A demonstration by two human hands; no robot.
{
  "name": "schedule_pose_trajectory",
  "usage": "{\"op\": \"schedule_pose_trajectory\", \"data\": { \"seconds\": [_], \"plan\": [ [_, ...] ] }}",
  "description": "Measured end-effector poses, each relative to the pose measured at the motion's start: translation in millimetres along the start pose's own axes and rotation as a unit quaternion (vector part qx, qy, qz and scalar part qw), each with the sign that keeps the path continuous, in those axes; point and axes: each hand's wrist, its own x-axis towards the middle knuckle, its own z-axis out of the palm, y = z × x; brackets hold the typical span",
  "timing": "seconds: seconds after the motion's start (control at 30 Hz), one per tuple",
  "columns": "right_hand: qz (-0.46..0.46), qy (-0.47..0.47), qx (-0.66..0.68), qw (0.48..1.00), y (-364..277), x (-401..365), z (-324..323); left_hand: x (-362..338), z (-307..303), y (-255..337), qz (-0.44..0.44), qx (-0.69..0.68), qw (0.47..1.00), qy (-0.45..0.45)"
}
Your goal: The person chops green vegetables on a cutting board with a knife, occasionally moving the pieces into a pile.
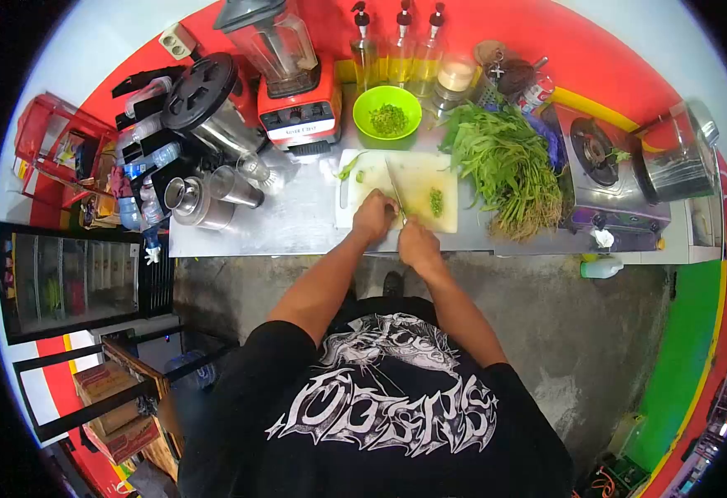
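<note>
My right hand (419,245) is wrapped round the handle of a kitchen knife (394,181), whose blade points away from me over a white cutting board (343,217). Close to the left side of the blade, my left hand (374,216) is closed with its fingers bent down on the board; what they hold, if anything, is hidden. To the right of the knife lies a small heap of chopped green pieces (436,202). Longer green pieces (348,169) rest at the board's upper left. Just behind the board stands a lime-green bowl (363,123) with chopped greens inside.
A large bunch of leafy greens (504,162) lies right of the board, beside a gas stove (620,187). A red blender (299,116), metal shakers (200,203) and a lidded steel container (214,104) stand left. Pump bottles (400,54) line the back wall.
</note>
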Motion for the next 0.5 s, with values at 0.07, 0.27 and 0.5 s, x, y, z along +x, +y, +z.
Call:
{"op": "schedule_pose_trajectory", "data": {
  "seconds": [0.07, 0.27, 0.5],
  "plan": [
    [0.005, -0.004, 0.016, 1.000, 4, 3, 7, -2, 1, 2, 0.025, 0.005, 0.999, 0.026],
    [-0.034, 0.014, -0.006, 0.999, 8, 5, 4, -6, -2, 10, 0.008, 0.003, 1.000, 0.013],
    [-0.009, 0.004, 0.019, 1.000, 6, 6, 11, -10, -3, 20, 0.001, 0.065, 0.998, 0.020]
  ]
}}
